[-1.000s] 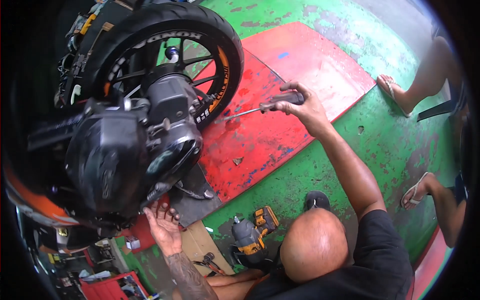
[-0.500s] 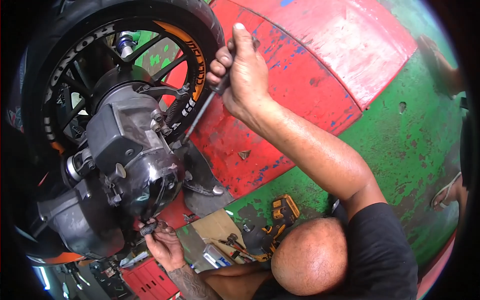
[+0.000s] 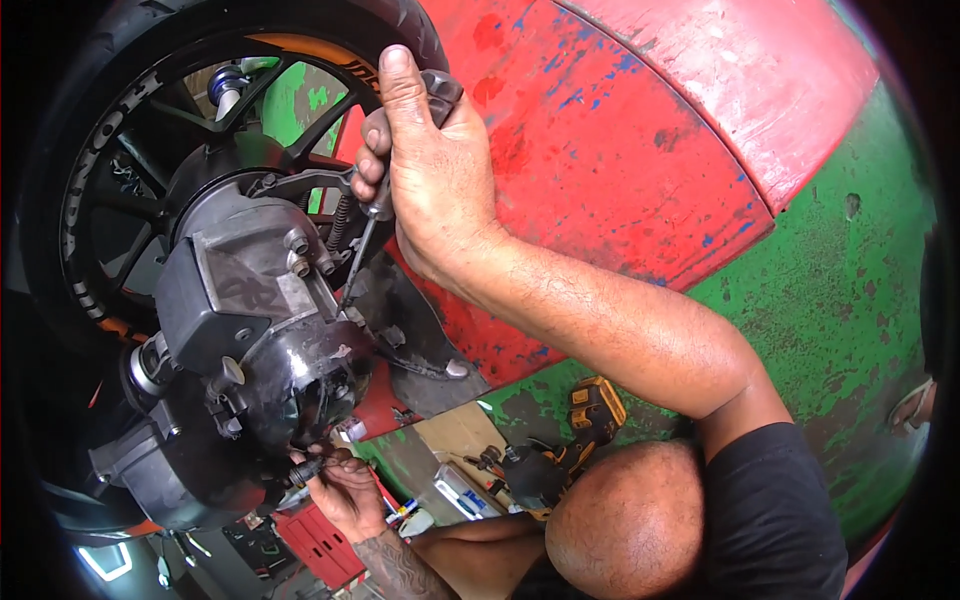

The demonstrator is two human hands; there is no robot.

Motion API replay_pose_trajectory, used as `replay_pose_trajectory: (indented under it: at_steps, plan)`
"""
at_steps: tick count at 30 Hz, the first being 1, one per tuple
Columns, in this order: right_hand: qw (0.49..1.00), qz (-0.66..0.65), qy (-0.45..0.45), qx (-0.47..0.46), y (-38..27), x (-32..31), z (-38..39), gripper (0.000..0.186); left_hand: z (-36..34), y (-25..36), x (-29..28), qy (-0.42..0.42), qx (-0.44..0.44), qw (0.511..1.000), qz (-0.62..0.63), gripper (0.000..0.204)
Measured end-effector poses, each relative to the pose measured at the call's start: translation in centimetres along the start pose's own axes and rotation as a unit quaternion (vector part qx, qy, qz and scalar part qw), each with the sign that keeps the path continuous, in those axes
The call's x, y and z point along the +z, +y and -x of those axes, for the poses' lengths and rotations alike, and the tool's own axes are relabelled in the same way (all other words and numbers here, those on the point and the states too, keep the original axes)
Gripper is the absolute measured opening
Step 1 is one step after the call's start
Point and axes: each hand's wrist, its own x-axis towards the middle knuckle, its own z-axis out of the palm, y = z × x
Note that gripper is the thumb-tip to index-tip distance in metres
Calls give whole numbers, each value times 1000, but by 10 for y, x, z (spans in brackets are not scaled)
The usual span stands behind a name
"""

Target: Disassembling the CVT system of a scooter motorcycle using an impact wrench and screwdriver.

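Observation:
My right hand (image 3: 440,185) is closed round the dark handle of a screwdriver (image 3: 361,262), thumb stretched along the handle. Its shaft slants down to the edge of the grey and black engine casing (image 3: 240,290), beside a coil spring; exact contact at the tip cannot be made out. Below the casing, my left hand (image 3: 347,490) pinches a small dark ribbed cylinder (image 3: 305,470), close under the glossy black round part (image 3: 295,375). Whether that cylinder is attached is hidden. Behind the casing stands a black spoked wheel with its tyre (image 3: 110,75).
A scratched red metal platform (image 3: 600,190) lies beside the wheel, over worn green floor (image 3: 820,330). Near my bent bare knee (image 3: 625,515) lies a yellow and black cordless power tool (image 3: 597,405). A red toolbox (image 3: 318,545) stands lower left. Someone's foot (image 3: 912,405) shows far right.
My right hand has moved left and closer to the casing, and the screwdriver stands steeper. My left hand keeps its pinch on the ribbed cylinder. The whole view has shifted slightly.

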Motion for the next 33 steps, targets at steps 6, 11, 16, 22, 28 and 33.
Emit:
replay_pose_trajectory:
  at_steps: [6, 11, 16, 22, 28, 33]
  plan:
    - [1000, -19, -17, -5, -1, -1, 8, 37, 1, -1, 3, -5, -8, 1000, 30, 32]
    - [999, -15, -43, -11, -1, 2, 9, 34, 0, 3, 1, -7, -23, 999, 39, 29]
    - [995, 28, -90, -28, 5, 20, -5, 29, 0, 3, -2, -19, -15, 999, 45, 31]
    - [998, 34, -41, 23, 7, 24, -11, 28, -1, -2, 3, -24, -2, 998, 61, 30]
    - [997, -54, -8, 45, -6, 5, 19, 28, -2, -2, -3, -3, 14, 999, 49, 28]
    - [997, -77, -1, 18, -8, 0, 30, 27, -3, 1, -7, -36, -1, 997, 64, 35]
